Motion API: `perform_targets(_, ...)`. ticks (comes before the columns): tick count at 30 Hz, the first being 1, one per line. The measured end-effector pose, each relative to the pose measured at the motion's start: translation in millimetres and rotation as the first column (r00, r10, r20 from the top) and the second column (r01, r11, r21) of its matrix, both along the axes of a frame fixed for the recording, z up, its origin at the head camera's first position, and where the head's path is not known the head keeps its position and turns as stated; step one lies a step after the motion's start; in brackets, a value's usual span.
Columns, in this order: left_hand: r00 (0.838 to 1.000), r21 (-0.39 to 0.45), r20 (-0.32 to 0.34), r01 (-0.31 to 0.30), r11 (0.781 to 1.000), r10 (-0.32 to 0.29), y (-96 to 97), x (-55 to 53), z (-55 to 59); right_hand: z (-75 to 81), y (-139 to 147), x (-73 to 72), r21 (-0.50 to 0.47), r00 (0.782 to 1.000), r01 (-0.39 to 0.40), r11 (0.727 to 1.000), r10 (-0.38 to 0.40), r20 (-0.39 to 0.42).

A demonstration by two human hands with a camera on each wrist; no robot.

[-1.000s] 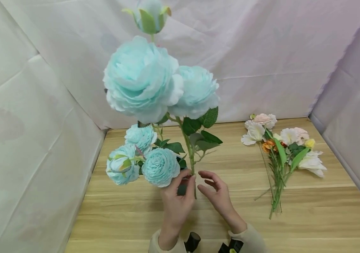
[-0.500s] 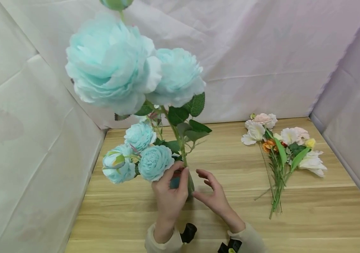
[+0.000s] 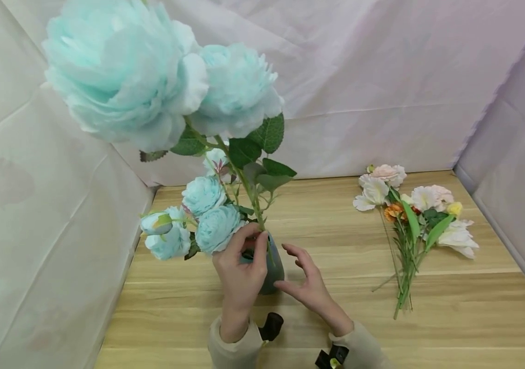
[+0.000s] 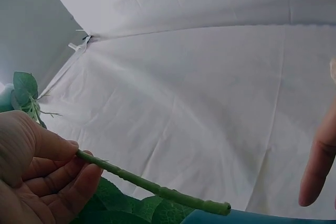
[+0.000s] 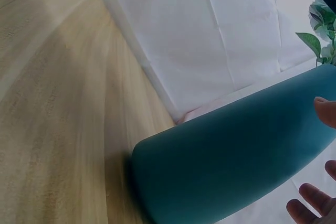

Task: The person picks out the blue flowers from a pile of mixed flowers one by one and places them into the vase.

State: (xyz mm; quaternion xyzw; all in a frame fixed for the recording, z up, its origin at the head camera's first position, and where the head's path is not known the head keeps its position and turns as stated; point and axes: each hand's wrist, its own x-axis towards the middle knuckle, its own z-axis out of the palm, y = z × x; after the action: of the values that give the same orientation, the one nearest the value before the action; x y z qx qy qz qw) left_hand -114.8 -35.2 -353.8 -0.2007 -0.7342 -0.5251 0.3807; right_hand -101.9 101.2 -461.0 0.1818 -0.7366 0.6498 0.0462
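My left hand (image 3: 241, 271) pinches the green stem (image 4: 152, 184) of a tall pale-blue peony spray (image 3: 119, 77) between thumb and fingers. The stem's cut end points toward the blue rim (image 4: 257, 219) at the bottom of the left wrist view. Below it stands a teal vase (image 3: 274, 277), partly hidden by that hand. Other pale-blue peonies (image 3: 218, 228) lean out of the vase to the left. My right hand (image 3: 308, 284) is spread beside the vase's right side, with thumb and fingers apart. In the right wrist view the vase's smooth wall (image 5: 236, 150) fills the middle.
A loose bunch of white, pink, orange and yellow flowers (image 3: 410, 230) lies at the right on the wooden table (image 3: 175, 318). White cloth (image 3: 359, 77) hangs behind the table and along both sides.
My left hand has carried the peony spray left and slightly farther back, so its top blooms look larger and higher. More of the vase now shows. My right hand has shifted slightly left.
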Motion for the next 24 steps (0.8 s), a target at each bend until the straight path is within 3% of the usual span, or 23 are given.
perform_targets(24,0.997,0.033,-0.019,-0.069,0.997,0.07,-0.4,-6.4,4.1,6.9,-12.2,-12.2,-0.006,1.0,-0.017,1.0,0.017,-0.01)
